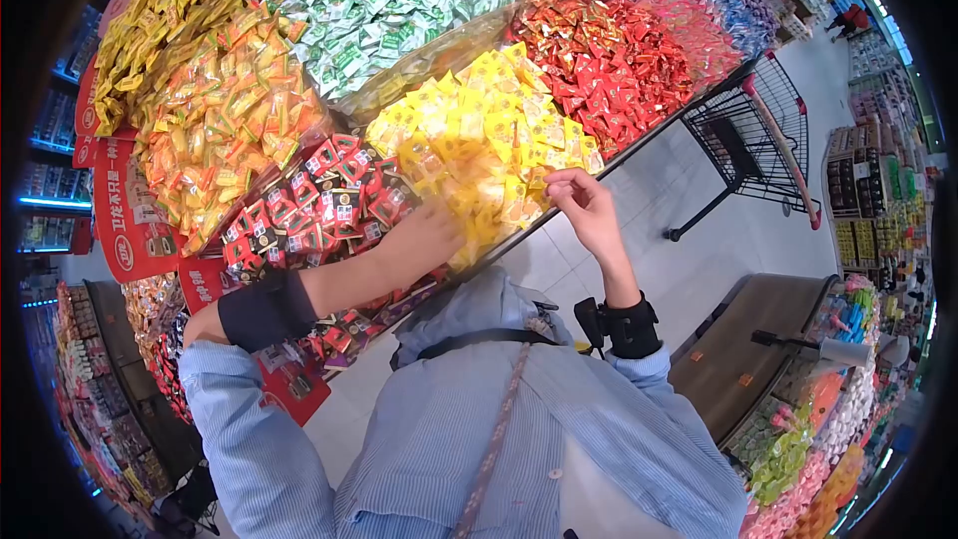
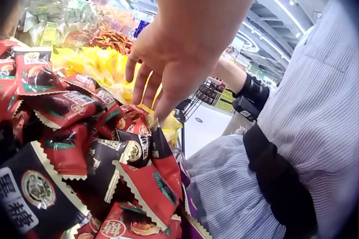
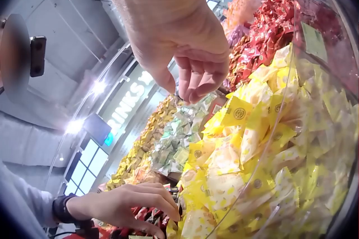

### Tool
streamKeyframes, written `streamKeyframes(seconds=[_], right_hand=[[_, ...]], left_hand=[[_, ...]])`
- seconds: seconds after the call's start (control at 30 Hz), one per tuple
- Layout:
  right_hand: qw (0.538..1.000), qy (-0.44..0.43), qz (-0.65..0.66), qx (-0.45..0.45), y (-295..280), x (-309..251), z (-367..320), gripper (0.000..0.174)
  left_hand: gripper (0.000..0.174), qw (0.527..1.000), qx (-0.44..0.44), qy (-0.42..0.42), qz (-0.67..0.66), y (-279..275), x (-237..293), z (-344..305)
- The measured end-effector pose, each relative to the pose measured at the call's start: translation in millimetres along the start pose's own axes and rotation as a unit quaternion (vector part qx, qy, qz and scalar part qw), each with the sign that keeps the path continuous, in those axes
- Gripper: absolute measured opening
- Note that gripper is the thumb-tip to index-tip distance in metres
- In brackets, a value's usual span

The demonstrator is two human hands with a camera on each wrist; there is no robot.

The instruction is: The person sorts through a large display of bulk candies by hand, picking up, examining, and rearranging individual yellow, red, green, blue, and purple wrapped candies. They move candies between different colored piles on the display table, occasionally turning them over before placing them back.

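In the head view my left hand point(image 1: 427, 238) lies over the border between red-and-black wrapped sweets point(image 1: 339, 195) and yellow packets point(image 1: 499, 130). The left wrist view shows this hand point(image 2: 174, 62) with fingers extended down beside the red and black wrappers point(image 2: 67, 107); whether the fingertips touch them I cannot tell. My right hand point(image 1: 587, 208) hovers at the near edge of the yellow heap, its fingers loosely bent. Seen in the right wrist view, that hand point(image 3: 190, 54) hangs above the yellow packets point(image 3: 241, 138) with nothing visible in it.
Orange point(image 1: 225, 120), green-and-white point(image 1: 389, 15) and red point(image 1: 609, 60) sweets fill neighbouring compartments. A shopping cart point(image 1: 748, 135) stands right of the display on the tiled floor point(image 1: 639, 200). Behind it are stocked shelves point(image 1: 868, 180); a brown-sided display point(image 1: 753, 349) stands at lower right.
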State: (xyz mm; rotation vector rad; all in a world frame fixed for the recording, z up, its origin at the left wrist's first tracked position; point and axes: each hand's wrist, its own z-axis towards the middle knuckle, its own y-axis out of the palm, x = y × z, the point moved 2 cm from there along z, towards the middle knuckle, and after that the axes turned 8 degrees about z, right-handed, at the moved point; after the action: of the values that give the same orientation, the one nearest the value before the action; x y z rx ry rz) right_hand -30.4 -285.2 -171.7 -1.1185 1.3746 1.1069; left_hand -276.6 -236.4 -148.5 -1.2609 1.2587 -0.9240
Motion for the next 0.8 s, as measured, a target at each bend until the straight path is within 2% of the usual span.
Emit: streamKeyframes(seconds=[0.2,0.3,0.4,0.5,0.6,0.7,0.73,0.8], right_hand=[[1.0,-0.003,-0.008,-0.014,5.0,-3.5,0.4,0.015],[1.0,0.002,-0.006,-0.018,7.4,-2.5,2.0,0.015],[1.0,0.015,-0.005,-0.027,11.3,-3.9,3.8,0.015],[0.999,0.031,0.001,-0.042,14.4,-4.2,7.2,0.015],[0.997,0.031,0.018,-0.061,20.6,-13.2,11.9,0.018],[0.994,-0.015,0.068,-0.085,33.4,-38.9,17.6,0.023],[0.991,-0.038,0.089,-0.093,37.2,-50.5,18.7,0.026],[0.982,-0.024,0.149,-0.117,44.3,-80.4,13.2,0.03]], left_hand=[[0.013,0.996,0.039,0.007,-0.08,-6.3,-14.0,-4.0],[0.008,0.974,0.046,-0.044,-0.216,-7.6,-24.1,-6.5],[0.007,0.954,0.062,-0.064,-0.286,-8.9,-32.7,-8.2],[0.007,0.945,0.062,-0.105,-0.303,-20.5,-45.6,-3.9],[0.01,0.919,0.163,-0.15,-0.325,-51.3,-60.6,2.8],[0.016,0.914,0.317,-0.118,-0.226,-99.3,-64.5,7.2],[0.02,0.914,0.357,-0.085,-0.171,-114.0,-61.4,4.4],[0.022,0.914,0.403,-0.011,-0.048,-137.5,-50.6,0.6]])
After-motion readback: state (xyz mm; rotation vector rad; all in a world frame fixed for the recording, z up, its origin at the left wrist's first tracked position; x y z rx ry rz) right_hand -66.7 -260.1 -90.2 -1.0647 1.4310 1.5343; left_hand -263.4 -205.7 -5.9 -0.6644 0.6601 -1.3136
